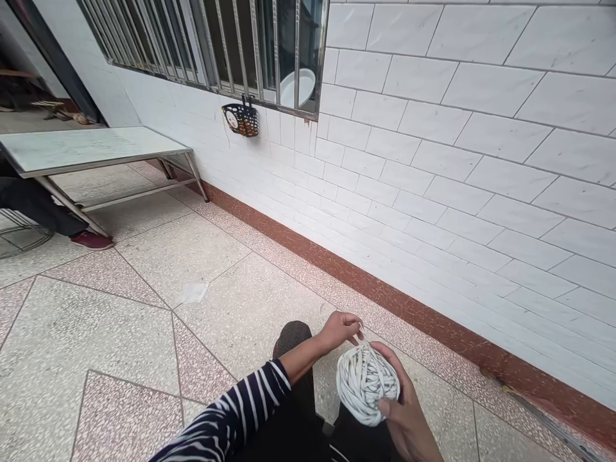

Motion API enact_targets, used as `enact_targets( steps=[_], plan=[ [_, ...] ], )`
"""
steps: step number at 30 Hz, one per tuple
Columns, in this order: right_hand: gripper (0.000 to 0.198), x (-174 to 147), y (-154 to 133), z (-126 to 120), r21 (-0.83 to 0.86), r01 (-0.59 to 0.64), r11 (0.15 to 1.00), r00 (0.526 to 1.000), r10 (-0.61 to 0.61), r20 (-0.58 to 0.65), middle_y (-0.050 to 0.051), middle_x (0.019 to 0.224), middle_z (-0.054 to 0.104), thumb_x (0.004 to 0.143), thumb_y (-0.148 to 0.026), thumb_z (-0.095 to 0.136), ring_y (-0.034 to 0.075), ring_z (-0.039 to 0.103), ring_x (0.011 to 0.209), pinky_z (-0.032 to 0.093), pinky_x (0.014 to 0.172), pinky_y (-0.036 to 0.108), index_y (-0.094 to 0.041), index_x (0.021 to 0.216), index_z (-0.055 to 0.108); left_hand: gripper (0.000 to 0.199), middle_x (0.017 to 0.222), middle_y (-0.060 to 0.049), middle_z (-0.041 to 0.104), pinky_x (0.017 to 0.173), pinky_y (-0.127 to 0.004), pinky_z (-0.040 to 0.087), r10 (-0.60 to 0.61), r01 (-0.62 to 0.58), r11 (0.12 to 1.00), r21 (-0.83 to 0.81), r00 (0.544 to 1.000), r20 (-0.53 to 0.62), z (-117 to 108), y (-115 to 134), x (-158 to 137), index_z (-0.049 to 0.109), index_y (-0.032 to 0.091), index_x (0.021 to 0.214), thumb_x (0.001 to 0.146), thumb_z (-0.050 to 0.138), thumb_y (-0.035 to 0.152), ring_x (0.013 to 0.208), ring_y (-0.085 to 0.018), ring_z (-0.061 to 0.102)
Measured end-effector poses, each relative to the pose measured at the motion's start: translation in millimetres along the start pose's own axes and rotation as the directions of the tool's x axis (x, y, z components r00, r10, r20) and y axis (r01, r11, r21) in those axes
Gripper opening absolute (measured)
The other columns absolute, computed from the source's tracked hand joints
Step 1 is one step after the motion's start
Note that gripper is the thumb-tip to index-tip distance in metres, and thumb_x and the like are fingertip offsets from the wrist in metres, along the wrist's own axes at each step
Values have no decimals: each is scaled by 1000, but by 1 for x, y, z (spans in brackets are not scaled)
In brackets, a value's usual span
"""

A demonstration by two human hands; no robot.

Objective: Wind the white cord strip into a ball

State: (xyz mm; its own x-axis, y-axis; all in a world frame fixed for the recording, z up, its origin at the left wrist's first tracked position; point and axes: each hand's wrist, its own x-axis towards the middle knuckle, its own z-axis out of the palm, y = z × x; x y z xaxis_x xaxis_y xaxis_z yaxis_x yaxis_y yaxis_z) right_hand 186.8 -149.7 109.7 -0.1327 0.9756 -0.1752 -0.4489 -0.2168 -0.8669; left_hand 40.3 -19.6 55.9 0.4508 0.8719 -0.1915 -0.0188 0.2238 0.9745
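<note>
A pale ball of thick yarn [364, 382], wound in many crossing strands, sits above my lap. My right hand [403, 401] grips it from the right side, thumb across its front and fingers behind its upper edge. Just above the ball, my left hand [339, 330] has its fingers pinched on a strand of the same yarn that runs to the top of the ball. A thin pale loop of yarn shows faintly beyond the left hand, against the floor. My left sleeve is dark with white stripes.
A white tiled wall [433, 192] with a reddish-brown base strip rises ahead. A black basket [242, 120] hangs from the barred window. At left stands a metal-legged table [96, 146], with another person's leg and red shoe [92, 240] beside it. White paper [195, 292] lies on the floor.
</note>
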Motion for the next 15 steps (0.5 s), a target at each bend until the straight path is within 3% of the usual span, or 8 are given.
enact_targets(
  steps=[4,9,12,15],
  plan=[
    [94,1,-10,-14,80,-18,997,999,20,-25,13,129,65,55,-41,91,40,59,120,49,98,53,-28,139,50,22,58,1,57,61,-23,46,44,-40,980,196,999,-16,-2,-11,2,58,14,60,74,55,30,59,-12,55],
    [98,0,-20,-14,59,1,998,1000,0,-29,12,129,67,53,-36,92,40,61,120,49,99,52,-29,141,50,23,65,0,62,62,-21,43,100,-64,918,391,992,-73,-3,-10,3,61,14,64,80,51,28,66,-14,57],
    [94,-3,-28,-20,53,55,997,997,-52,-58,12,130,67,54,-41,88,41,62,119,49,100,55,-28,139,53,21,70,0,64,65,-20,42,207,-191,878,439,978,10,-4,-15,3,63,15,68,81,49,24,71,-13,59],
    [84,-11,-44,-36,48,144,988,967,-130,-220,10,136,63,64,-43,77,39,61,122,49,102,57,-31,143,50,24,71,0,66,64,-20,44,171,-212,884,416,976,135,-6,-34,-1,65,15,72,85,48,27,69,-13,60]
  ],
)
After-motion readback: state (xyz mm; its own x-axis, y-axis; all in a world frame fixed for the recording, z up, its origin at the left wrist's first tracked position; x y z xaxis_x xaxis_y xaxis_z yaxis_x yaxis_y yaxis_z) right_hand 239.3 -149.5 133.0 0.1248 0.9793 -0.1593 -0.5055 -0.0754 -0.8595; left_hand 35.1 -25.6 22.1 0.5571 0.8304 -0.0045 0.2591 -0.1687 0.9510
